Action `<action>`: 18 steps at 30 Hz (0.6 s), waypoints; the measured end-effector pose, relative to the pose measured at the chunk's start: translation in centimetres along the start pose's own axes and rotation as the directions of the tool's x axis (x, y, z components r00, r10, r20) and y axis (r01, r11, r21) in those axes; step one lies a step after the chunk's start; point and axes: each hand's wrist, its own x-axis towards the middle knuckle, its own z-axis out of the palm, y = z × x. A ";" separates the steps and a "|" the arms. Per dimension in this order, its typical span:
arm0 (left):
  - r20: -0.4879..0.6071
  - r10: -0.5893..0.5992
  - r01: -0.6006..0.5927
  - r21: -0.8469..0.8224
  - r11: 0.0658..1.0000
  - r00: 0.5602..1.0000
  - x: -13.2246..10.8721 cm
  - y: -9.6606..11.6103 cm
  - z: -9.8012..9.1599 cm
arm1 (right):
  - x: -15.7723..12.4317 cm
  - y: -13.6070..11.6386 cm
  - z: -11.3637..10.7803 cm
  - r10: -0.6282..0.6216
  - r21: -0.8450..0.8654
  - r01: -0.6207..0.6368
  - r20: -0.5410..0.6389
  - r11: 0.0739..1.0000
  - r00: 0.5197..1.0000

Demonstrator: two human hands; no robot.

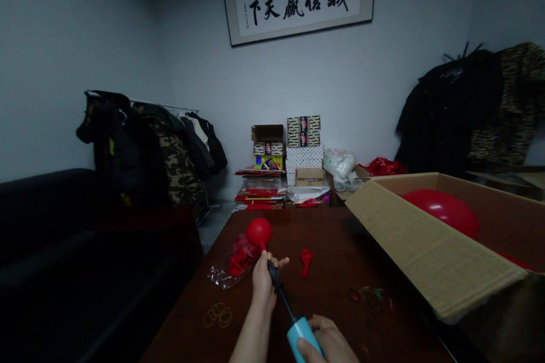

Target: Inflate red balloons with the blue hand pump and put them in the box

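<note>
A small, partly inflated red balloon (pixel 259 232) points up and away over the table. Its neck is pinched in my left hand (pixel 264 281), against the black nozzle end of a hand pump. My right hand (pixel 330 340) grips the light blue body of the balloon pump (pixel 303 339), and the thin black rod shows between the two hands. Behind my left hand lies a clear plastic bag of red balloons (pixel 240 258). One flat red balloon (pixel 306 261) rests on the table to the right of my left hand.
The brown table (pixel 332 295) holds yellow rubber bands (pixel 218 315) at left and several dark and coloured bands (pixel 370 298) at right. An open cardboard box (pixel 434 249) with a large red balloon (pixel 443 212) stands on the right. Stacked boxes (pixel 304 164) are beyond; a black sofa (pixel 85 272) is left.
</note>
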 end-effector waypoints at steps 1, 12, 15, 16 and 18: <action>0.013 0.003 -0.003 0.013 1.000 1.000 -0.4 -0.5 0.0 | 0.2 -0.5 -0.2 0.007 -0.001 -0.007 -0.010 1.000 1.000; 0.084 0.025 -0.034 0.112 0.993 0.996 -1.4 -1.7 -0.5 | 2.6 -1.3 1.6 0.068 -0.004 -0.069 -0.125 0.998 0.990; 0.076 0.046 -0.055 0.119 0.991 0.996 -1.3 -1.6 -0.6 | 2.4 -0.5 2.4 0.072 -0.043 -0.079 -0.146 0.996 0.987; 0.073 0.051 -0.059 0.116 0.991 0.996 -1.2 -1.7 -0.6 | 2.3 -0.4 2.4 0.077 -0.059 -0.085 -0.131 0.995 0.988; 0.070 0.058 -0.065 0.103 0.993 0.996 -1.0 -1.7 -0.6 | 1.9 -0.2 2.0 0.078 -0.087 -0.085 -0.086 0.993 0.993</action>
